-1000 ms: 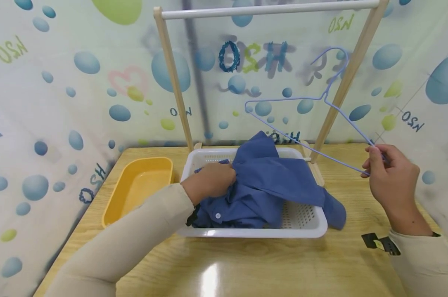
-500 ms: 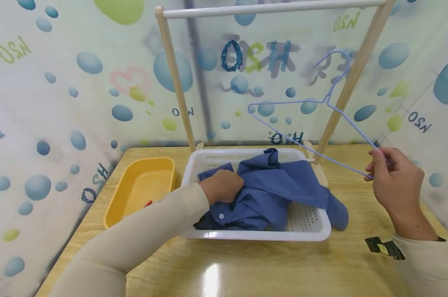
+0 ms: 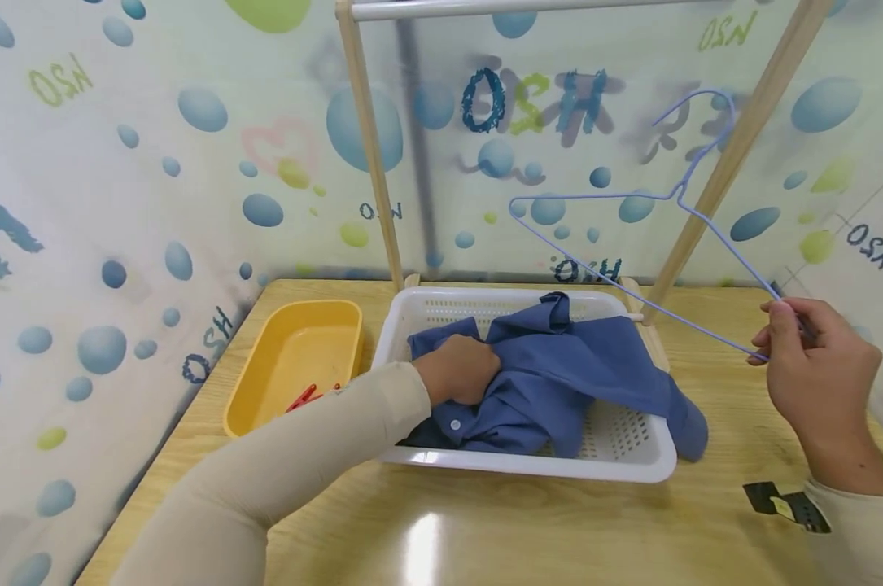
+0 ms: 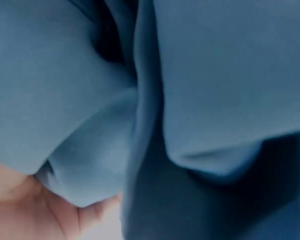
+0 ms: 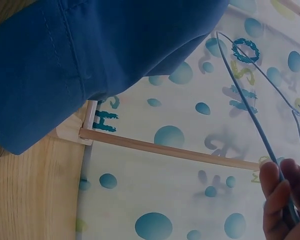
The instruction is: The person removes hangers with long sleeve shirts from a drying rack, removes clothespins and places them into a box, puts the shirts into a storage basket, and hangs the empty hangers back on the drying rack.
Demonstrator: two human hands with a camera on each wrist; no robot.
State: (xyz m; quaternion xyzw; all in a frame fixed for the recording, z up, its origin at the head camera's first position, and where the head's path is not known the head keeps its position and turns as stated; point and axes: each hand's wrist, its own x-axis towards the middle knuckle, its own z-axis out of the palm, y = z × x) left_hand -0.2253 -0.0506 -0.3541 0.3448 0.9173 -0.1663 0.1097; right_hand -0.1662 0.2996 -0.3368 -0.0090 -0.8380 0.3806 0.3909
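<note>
A crumpled blue shirt (image 3: pixel 602 358) with a white button lies in a white perforated basket (image 3: pixel 529 465), one sleeve hanging over the right rim. My left hand (image 3: pixel 461 370) grips the shirt's cloth near the basket's left side. In the left wrist view, folds of the shirt (image 4: pixel 230 75) cover most of that hand (image 4: pixel 35 215), so the fingertips are hidden. Raised at the right, my right hand (image 3: pixel 818 358) holds a thin blue wire hanger (image 3: pixel 681 189) by one lower corner, its hook pointing up. The right wrist view shows fingers pinching the hanger (image 5: pixel 251 107).
Behind the basket stands a wooden rack with a white top bar (image 3: pixel 514 9) and wooden posts (image 3: pixel 371 146). Left of the basket, a yellow tray (image 3: pixel 254 358) holds red clips (image 3: pixel 303 397), partly behind my left forearm. A patterned curtain (image 3: pixel 448 195) backs the wooden table (image 3: pixel 529 529).
The shirt's raised peak has sunk into the basket, and my left hand has shifted slightly right with the cloth. Red clips have come into sight in the tray. The head view has turned slightly left.
</note>
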